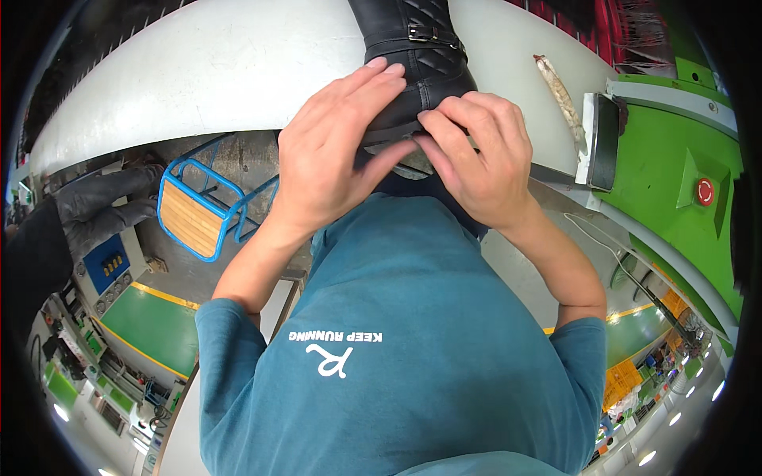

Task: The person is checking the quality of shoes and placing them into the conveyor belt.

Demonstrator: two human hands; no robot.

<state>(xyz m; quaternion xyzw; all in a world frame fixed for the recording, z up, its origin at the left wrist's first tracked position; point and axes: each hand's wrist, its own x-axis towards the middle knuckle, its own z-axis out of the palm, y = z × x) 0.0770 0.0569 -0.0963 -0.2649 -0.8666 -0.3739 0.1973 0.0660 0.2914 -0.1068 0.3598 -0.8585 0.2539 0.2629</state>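
A black boot (417,75) with a quilted shaft and a buckled strap (432,33) lies on the white tabletop (214,71), its lower end toward me. My left hand (329,147) rests along the boot's left side, fingers stretched out over the leather and thumb pointing toward the lower edge. At the right, my right hand (480,151) has its fingers bent, with thumb and index finger pinched at that same edge. Both thumbs come close together there. Whatever small piece may lie between the fingertips is hidden.
A whitish, rough stick (560,99) lies right of the boot. Beyond it is a green machine (675,151) with a red push button (705,191). A blue-framed stool (198,210) with a slatted seat stands at the left, near another person's grey trousers (103,202).
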